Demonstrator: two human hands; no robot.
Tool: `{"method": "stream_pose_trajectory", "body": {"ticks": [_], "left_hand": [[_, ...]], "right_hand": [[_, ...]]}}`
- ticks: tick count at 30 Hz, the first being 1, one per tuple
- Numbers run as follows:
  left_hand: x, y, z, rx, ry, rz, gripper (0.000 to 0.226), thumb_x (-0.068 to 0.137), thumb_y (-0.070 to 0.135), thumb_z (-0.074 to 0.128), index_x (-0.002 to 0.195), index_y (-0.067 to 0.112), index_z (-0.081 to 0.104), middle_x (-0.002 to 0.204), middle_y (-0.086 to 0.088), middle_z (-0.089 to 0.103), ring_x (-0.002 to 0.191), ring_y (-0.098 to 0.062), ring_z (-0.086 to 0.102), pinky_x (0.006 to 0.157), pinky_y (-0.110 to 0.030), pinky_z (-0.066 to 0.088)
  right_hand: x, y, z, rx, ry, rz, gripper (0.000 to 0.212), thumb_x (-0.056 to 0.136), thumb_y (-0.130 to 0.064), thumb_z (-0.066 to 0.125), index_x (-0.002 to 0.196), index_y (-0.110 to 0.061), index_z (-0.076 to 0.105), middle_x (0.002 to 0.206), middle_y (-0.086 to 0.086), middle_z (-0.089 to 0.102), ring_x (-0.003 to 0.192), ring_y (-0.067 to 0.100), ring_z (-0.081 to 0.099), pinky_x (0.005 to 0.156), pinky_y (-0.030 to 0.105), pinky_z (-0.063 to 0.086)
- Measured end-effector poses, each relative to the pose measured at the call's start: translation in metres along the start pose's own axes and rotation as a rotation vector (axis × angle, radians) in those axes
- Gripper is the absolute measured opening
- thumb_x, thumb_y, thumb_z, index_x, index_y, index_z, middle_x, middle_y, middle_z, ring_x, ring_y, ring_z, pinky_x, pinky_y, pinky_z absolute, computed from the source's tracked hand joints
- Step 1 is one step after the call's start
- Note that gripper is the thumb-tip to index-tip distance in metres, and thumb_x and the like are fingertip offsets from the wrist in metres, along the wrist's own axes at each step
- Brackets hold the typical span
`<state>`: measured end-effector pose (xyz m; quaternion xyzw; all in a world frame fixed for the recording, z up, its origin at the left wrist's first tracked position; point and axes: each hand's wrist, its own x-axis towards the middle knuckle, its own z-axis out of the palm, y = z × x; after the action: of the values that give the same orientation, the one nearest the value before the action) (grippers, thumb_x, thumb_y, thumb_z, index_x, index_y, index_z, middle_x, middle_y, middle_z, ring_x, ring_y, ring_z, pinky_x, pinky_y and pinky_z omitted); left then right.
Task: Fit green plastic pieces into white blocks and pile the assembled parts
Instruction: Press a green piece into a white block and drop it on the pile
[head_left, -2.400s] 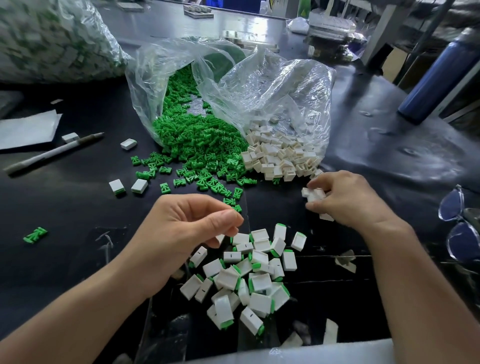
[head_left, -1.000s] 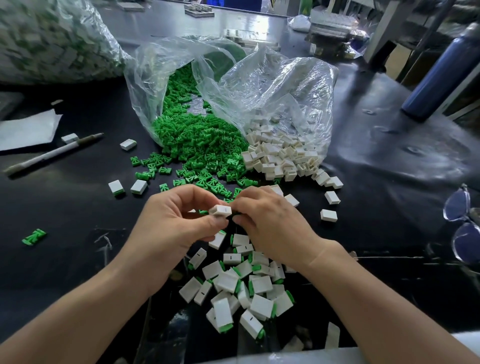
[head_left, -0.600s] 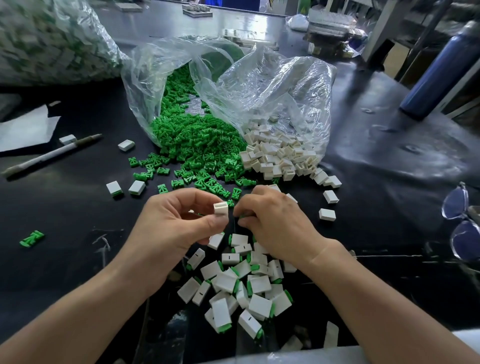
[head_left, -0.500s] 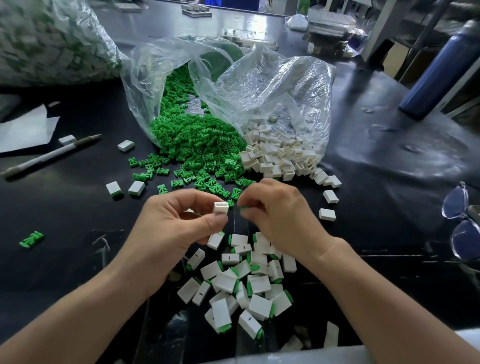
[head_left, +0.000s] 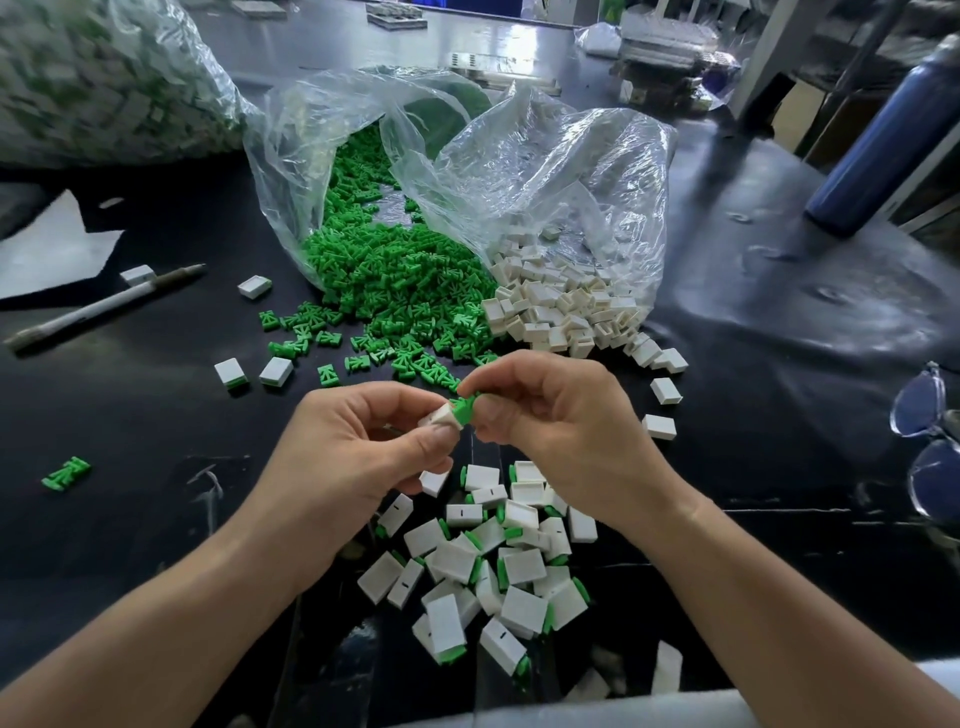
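My left hand (head_left: 358, 447) pinches a small white block (head_left: 441, 417) between thumb and fingers. My right hand (head_left: 550, 415) pinches a green plastic piece (head_left: 464, 409) whose end meets the block's open side; how deep it sits I cannot tell. Both hands hover above a pile of assembled white-and-green parts (head_left: 488, 566) near the table's front. Behind them a clear bag spills loose green pieces (head_left: 400, 280), and a second clear bag spills empty white blocks (head_left: 561, 306).
Stray white blocks (head_left: 660, 426) lie right of my hands, others (head_left: 275, 371) to the left. A pen (head_left: 104, 306) and white paper (head_left: 47, 249) lie far left, eyeglasses (head_left: 930, 441) at the right edge, a blue bottle (head_left: 878, 140) at back right, a full bag (head_left: 104, 78) at back left.
My right hand left the loose white blocks, came to my left hand, and now holds a green piece against the white block. My left hand has tilted the block toward it.
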<state>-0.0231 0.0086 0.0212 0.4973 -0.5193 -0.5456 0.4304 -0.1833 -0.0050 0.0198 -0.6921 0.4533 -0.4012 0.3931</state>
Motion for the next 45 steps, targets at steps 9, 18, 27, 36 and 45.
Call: {"method": "stream_pose_trajectory", "body": {"ticks": [9,18,27,36,45], "left_hand": [[0.000,-0.002,-0.001,0.042,-0.012,0.008,0.015,0.058,0.022,0.070,0.071,0.016,0.075,0.067,-0.010,0.071,0.056,-0.011,0.065,0.050,-0.016,0.050],[-0.002,0.000,-0.002,0.061,-0.049,0.027,0.018,0.061,0.025,0.068,0.074,0.013,0.074,0.067,-0.008,0.072,0.057,-0.013,0.067,0.049,-0.018,0.051],[-0.006,0.000,-0.007,0.139,-0.152,0.098,0.019,0.059,0.026,0.068,0.070,0.011,0.073,0.060,-0.011,0.069,0.051,-0.013,0.064,0.047,-0.018,0.047],[-0.011,-0.003,-0.009,0.415,-0.160,0.209,0.023,0.058,0.038,0.063,0.067,0.019,0.072,0.056,-0.002,0.067,0.052,-0.016,0.065,0.052,-0.031,0.054],[-0.005,0.007,-0.004,0.009,-0.116,0.212,0.023,0.059,0.020,0.068,0.079,0.009,0.074,0.074,-0.010,0.073,0.063,-0.015,0.068,0.055,-0.018,0.053]], "right_hand": [[-0.001,0.001,0.002,0.029,-0.019,0.011,0.024,0.082,0.000,0.064,0.079,-0.023,0.064,0.075,0.012,0.068,0.065,0.018,0.064,0.068,0.036,0.057],[-0.002,0.001,-0.002,-0.114,-0.113,0.102,0.018,0.090,-0.019,0.056,0.073,-0.023,0.059,0.067,-0.002,0.063,0.067,0.021,0.062,0.068,0.045,0.053],[-0.008,-0.007,0.000,-0.459,-0.203,-0.149,0.018,0.090,-0.020,0.048,0.072,-0.017,0.047,0.059,-0.014,0.039,0.058,0.009,0.034,0.056,0.018,0.030],[-0.011,-0.006,0.001,-0.701,-0.278,-0.368,0.012,0.083,-0.005,0.055,0.071,-0.002,0.055,0.063,0.004,0.048,0.057,0.022,0.043,0.050,0.035,0.040],[-0.007,-0.005,-0.001,-0.028,-0.066,0.008,0.041,0.082,-0.051,0.042,0.066,-0.017,0.058,0.058,-0.002,0.055,0.055,0.012,0.051,0.053,0.034,0.045]]}}
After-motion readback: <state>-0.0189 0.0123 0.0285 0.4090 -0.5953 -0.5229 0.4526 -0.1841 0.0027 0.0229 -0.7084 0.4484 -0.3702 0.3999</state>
